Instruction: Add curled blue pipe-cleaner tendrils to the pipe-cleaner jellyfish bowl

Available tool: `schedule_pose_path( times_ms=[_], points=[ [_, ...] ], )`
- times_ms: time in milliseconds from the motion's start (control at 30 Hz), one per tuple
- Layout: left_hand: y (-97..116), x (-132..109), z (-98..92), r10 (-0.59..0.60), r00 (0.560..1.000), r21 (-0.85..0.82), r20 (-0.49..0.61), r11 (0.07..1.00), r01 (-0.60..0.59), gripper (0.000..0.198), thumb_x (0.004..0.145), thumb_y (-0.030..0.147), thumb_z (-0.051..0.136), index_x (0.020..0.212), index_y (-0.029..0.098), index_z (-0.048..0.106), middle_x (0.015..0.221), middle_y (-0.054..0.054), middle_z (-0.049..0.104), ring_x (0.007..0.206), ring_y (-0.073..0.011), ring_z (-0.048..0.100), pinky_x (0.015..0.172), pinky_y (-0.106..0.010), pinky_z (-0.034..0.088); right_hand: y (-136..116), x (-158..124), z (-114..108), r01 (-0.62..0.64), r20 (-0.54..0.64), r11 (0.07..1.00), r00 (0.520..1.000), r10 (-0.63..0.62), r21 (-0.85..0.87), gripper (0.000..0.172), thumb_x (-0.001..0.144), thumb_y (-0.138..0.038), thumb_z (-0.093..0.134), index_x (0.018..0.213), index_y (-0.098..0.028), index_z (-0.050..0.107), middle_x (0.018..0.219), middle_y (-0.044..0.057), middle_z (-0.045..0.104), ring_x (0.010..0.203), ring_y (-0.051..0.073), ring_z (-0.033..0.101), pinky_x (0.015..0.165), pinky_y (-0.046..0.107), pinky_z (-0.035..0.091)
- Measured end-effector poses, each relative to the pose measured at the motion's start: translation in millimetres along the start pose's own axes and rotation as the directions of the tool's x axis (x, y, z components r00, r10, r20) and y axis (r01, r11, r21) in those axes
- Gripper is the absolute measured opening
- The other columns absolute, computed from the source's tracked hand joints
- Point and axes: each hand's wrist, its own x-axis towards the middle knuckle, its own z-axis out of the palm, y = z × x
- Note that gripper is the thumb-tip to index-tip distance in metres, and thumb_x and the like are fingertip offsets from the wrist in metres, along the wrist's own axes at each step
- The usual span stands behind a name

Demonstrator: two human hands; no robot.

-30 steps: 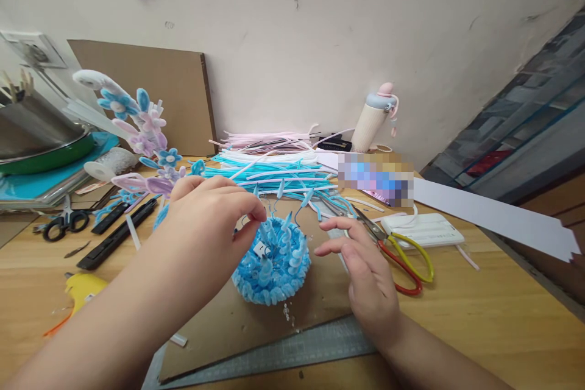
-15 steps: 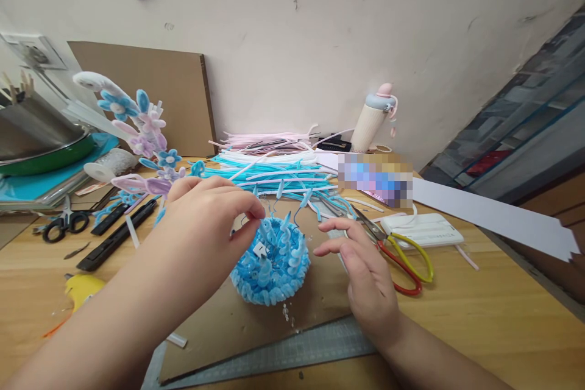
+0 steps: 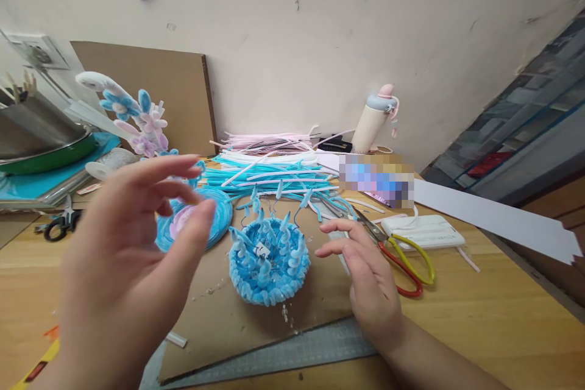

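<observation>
A small blue fuzzy pipe-cleaner basket (image 3: 269, 262) with curled blue spirals sticking up sits on a brown cardboard sheet (image 3: 256, 323). My left hand (image 3: 132, 250) is lifted off it, close to the camera and a little blurred, fingers spread and holding nothing. My right hand (image 3: 361, 274) rests just right of the basket with fingers loosely stretched toward it, not touching, nothing in it. A flat blue and pink coiled disc (image 3: 201, 219) lies behind my left hand.
Red and yellow scissors (image 3: 402, 256) and a white box (image 3: 423, 230) lie right of my right hand. A pile of blue, white and pink pipe cleaners (image 3: 274, 167) lies behind, with a bottle (image 3: 372, 119). Pipe-cleaner flowers (image 3: 132, 113), black scissors (image 3: 61, 224) and a pan (image 3: 41, 146) stand at left.
My left hand let go of a spiral on the basket and pulled back up toward the camera, opening; the coiled disc behind it came into sight. My right hand stayed put.
</observation>
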Motion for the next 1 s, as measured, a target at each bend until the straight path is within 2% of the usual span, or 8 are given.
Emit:
schedule_pose_path(
  times_ms=[100,200,333,433,600,667,767,1000],
  points=[
    [-21.0,-40.2,-1.7,-0.212,0.961,-0.194,-0.179,0.965,0.177,0.029,0.077,0.026,0.065,0.095,0.049,0.064,0.080,0.007,0.060,0.068,-0.0204,0.056,0.055,-0.035,0.047,-1.7,0.0,0.1,0.008,0.000,1.000,1.000,-0.008,0.029,0.038,0.098,-0.025,0.035,0.085,-0.026,0.071,0.113,0.004,0.057,0.112,0.024,0.052,0.099,0.042,0.033],
    [-40.2,-73.2,2.9,-0.295,0.949,-0.227,0.114,0.922,0.314,0.020,0.079,0.030,0.061,0.090,0.045,0.067,0.061,0.004,0.056,0.055,-0.0192,0.053,0.046,-0.032,0.045,-2.5,-0.3,1.1,0.016,-0.002,0.999,1.000,-0.016,0.038,0.039,0.099,-0.024,0.035,0.085,-0.027,0.071,0.113,0.004,0.057,0.112,0.024,0.052,0.100,0.042,0.033],
    [-46.5,-90.4,18.7,-0.390,0.786,-0.159,0.480,0.842,0.515,0.038,0.087,0.045,0.053,0.122,0.032,0.060,0.051,0.007,0.049,0.044,-0.0121,0.045,0.041,-0.023,0.037,-2.1,-2.0,2.2,0.010,-0.005,0.999,1.000,-0.010,0.036,0.039,0.098,-0.024,0.035,0.084,-0.026,0.071,0.112,0.004,0.058,0.111,0.024,0.052,0.099,0.042,0.033],
    [-44.9,-92.7,30.0,-0.368,0.743,-0.112,0.559,0.854,0.508,0.051,0.088,0.050,0.049,0.133,0.026,0.052,0.049,0.008,0.048,0.045,-0.0129,0.045,0.042,-0.023,0.036,-1.8,-1.9,2.2,0.003,0.000,1.000,1.000,-0.003,0.029,0.039,0.098,-0.024,0.034,0.082,-0.026,0.070,0.111,0.004,0.058,0.111,0.024,0.053,0.099,0.043,0.033],
    [-49.8,-93.7,38.1,-0.285,0.779,-0.029,0.558,0.932,0.362,0.048,0.087,0.048,0.051,0.128,0.025,0.053,0.049,0.008,0.051,0.047,-0.0140,0.049,0.048,-0.025,0.041,3.0,2.5,7.2,-0.124,0.055,0.992,0.991,0.124,-0.014,0.027,0.095,-0.027,0.040,0.087,-0.024,0.066,0.109,0.006,0.058,0.111,0.024,0.052,0.097,0.042,0.037],
    [-53.6,-93.6,39.4,-0.286,0.766,0.008,0.576,0.939,0.345,0.047,0.086,0.049,0.053,0.126,0.024,0.053,0.049,0.008,0.054,0.046,-0.0145,0.051,0.048,-0.025,0.042,6.8,3.6,12.3,-0.329,0.123,0.944,0.938,0.323,0.028,0.016,0.092,-0.032,0.046,0.096,-0.023,0.059,0.100,0.006,0.059,0.099,0.024,0.056,0.087,0.041,0.044],
    [-60.2,-93.8,42.2,-0.291,0.702,0.056,0.650,0.939,0.338,0.052,0.084,0.049,0.054,0.128,0.022,0.051,0.050,0.008,0.059,0.047,-0.0156,0.056,0.049,-0.026,0.044,9.4,3.7,20.3,-0.646,0.278,0.750,0.753,0.596,0.143,0.024,0.088,-0.040,0.050,0.105,-0.022,0.049,0.093,0.003,0.058,0.076,0.019,0.056,0.069,0.036,0.049],
    [-66.8,-96.0,50.4,-0.314,0.645,0.093,0.696,0.931,0.353,0.057,0.085,0.052,0.052,0.130,0.017,0.049,0.055,0.005,0.065,0.050,-0.0175,0.060,0.053,-0.028,0.046,-1.4,3.6,26.2,-0.815,0.488,0.430,0.578,0.654,0.389,0.040,0.085,-0.041,0.057,0.118,-0.025,0.041,0.113,0.005,0.056,0.082,0.019,0.060,0.061,0.033,0.053]
  ],
)
